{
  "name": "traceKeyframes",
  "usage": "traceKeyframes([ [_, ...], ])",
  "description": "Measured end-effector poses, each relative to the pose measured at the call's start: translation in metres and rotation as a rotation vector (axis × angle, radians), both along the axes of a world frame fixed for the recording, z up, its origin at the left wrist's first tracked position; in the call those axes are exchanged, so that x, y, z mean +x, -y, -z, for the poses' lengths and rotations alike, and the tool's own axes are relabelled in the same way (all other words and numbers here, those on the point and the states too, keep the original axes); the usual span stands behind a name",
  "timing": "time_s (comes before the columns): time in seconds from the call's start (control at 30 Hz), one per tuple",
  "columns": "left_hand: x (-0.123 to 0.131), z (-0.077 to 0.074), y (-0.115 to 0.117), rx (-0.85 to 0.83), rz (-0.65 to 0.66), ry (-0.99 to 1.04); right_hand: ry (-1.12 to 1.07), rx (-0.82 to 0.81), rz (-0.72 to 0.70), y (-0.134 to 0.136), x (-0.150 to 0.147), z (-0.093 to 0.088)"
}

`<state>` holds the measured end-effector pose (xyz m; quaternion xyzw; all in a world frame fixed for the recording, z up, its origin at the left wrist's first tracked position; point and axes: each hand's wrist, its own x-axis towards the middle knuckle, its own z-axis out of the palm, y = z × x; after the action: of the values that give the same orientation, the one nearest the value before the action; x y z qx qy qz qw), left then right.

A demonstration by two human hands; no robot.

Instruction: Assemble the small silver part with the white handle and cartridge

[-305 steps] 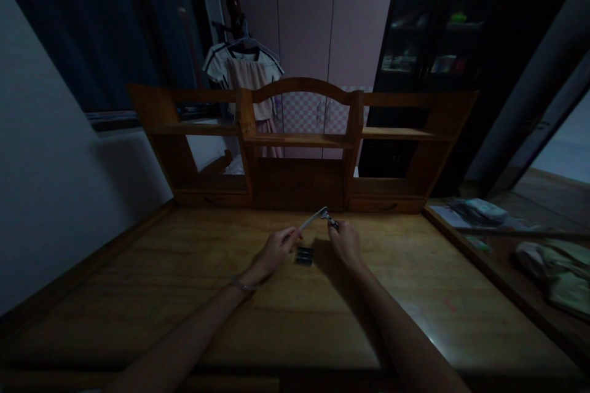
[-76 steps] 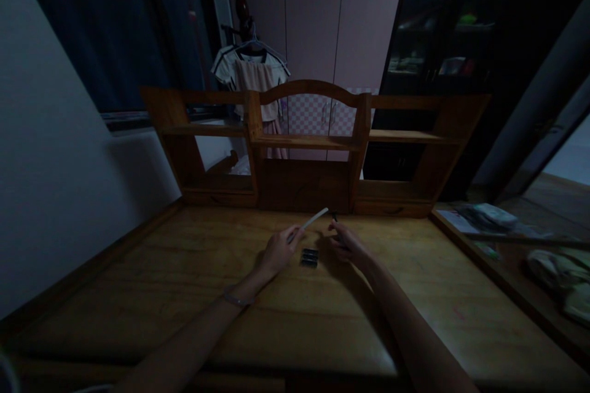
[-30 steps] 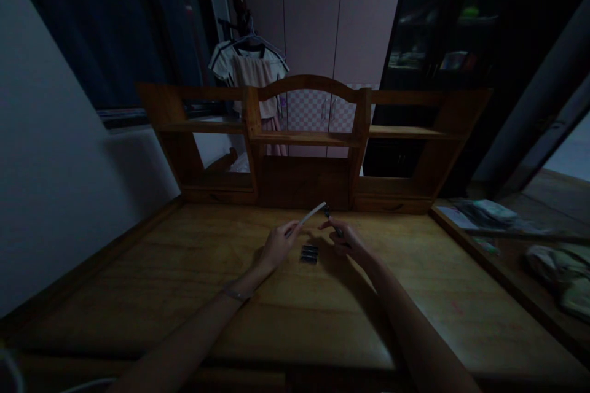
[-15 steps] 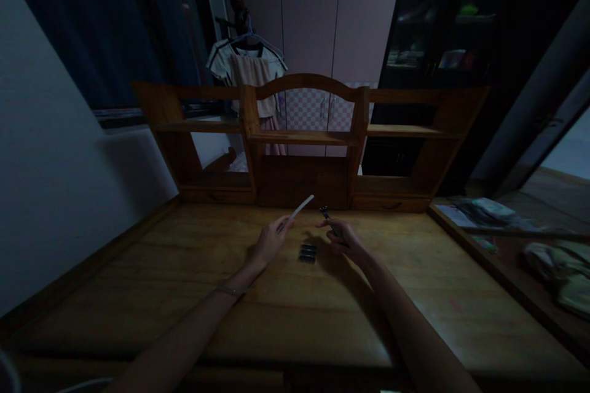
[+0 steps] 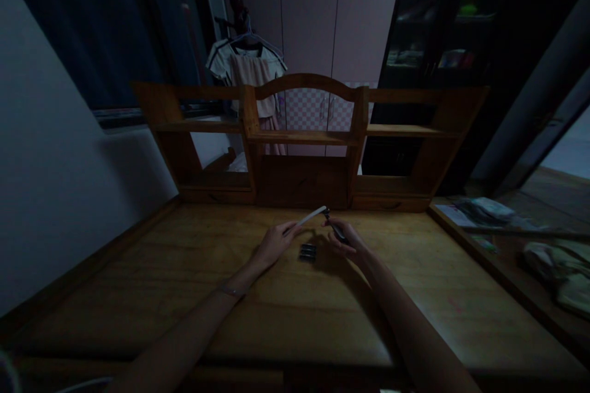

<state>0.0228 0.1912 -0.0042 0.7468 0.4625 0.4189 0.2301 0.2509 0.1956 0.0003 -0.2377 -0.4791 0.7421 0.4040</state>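
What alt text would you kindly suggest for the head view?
A person's left hand holds a pale strip against or near the tip of a razor-like tool in the right hand, above a wooden desk. A dark ribbed item lies between them on the desk, with a shelf unit behind.
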Motion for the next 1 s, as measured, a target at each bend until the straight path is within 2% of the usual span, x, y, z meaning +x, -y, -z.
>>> traceKeyframes([
  [0.13,-0.0034,-0.0017,-0.0024,0.003,-0.04,0.021,0.018,-0.045,0.012,-0.0019,0.0009,0.0006],
  [0.37,0.0029,0.0011,-0.0008,-0.012,0.021,0.025,-0.005,-0.052,0.022,-0.0074,-0.0012,0.0065],
  [0.5,0.0035,0.0007,-0.0001,-0.017,-0.032,0.02,-0.002,-0.073,0.038,-0.0051,-0.0031,0.003],
  [0.7,0.0037,0.0003,0.0016,-0.006,-0.013,-0.034,-0.011,-0.103,0.067,-0.0027,-0.0056,-0.0004],
  [0.87,0.0006,0.0013,-0.0005,-0.003,-0.126,-0.107,0.008,-0.165,0.159,-0.0067,-0.0052,0.0067],
  [1.0,-0.0003,0.0028,-0.0015,0.02,-0.111,-0.063,0.004,-0.088,0.191,-0.0068,-0.0024,0.008],
])
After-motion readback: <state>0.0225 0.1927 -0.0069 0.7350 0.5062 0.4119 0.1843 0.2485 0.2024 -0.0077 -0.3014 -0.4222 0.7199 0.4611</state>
